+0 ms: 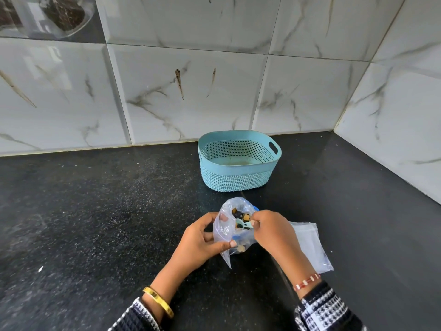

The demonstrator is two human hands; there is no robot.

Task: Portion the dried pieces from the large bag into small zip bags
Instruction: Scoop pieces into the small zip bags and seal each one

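The black counter (95,223) spreads under my hands. Beyond them stands a teal basket (238,161). Spare zip bags (310,247) lie just right of my right hand (269,230), which pinches a small teal scoop (243,223) over the large bag (236,206) of dried pieces (239,214). My left hand (200,240) pinches a small zip bag (223,235) open.

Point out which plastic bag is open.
The bag with dried pieces between both hands, its mouth spread. The flat zip bags beside the right hand lie unopened.
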